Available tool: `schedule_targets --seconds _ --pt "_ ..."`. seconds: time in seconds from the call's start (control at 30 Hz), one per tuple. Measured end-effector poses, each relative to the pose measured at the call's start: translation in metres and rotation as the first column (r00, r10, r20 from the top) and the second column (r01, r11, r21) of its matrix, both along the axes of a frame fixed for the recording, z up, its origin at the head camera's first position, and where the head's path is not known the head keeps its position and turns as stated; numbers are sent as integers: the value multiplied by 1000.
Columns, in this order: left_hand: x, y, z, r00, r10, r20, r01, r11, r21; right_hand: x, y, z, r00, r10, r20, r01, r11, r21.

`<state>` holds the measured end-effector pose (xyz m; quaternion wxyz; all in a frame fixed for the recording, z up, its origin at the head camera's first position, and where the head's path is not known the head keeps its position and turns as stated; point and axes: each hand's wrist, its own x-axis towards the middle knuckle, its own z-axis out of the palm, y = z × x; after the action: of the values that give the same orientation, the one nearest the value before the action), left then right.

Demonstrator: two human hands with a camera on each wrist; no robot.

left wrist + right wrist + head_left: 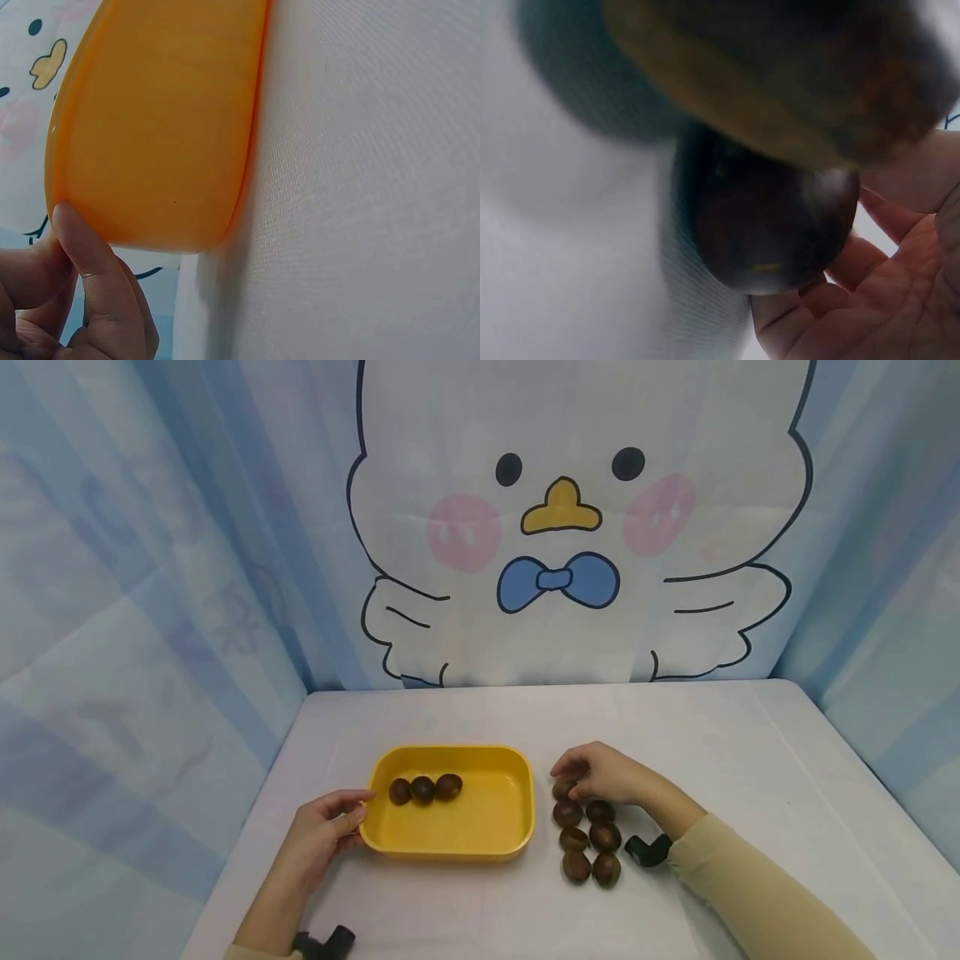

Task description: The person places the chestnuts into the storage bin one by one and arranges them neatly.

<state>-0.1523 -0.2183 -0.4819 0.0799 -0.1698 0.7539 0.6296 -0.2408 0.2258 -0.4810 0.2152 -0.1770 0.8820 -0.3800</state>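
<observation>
My left hand (322, 831) pinches the left rim of a yellow plastic tray (487, 839) between thumb and fingers. The left wrist view shows the thumb (94, 277) at the tray's edge. Three dark brown round fruits (423, 790) sit in a row inside the tray. To its right, my right hand (606, 774) curls over the farthest fruit (564, 789) of a two-column group, fingers and thumb around it. In the right wrist view a dark fruit (772, 225) lies against the fingers, partly behind a blurred nearer fruit (802, 82).
Several more brown fruits (604, 837) stand close together just nearer than the right hand. A white table (465, 910) carries everything, with a curtain bearing a cartoon bird (555, 643) behind its back edge. Black straps (648, 850) sit at both wrists.
</observation>
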Motion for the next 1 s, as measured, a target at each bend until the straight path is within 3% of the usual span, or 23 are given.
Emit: schedule_targets --seconds 0.47,1.0 --pt "0 1 1 1000 0 -2 0 1000 3 5 3 2 996 -55 -69 60 996 68" --pt "0 0 1 1000 -1 5 1 1000 6 4 12 5 994 -97 -55 97 995 -2"
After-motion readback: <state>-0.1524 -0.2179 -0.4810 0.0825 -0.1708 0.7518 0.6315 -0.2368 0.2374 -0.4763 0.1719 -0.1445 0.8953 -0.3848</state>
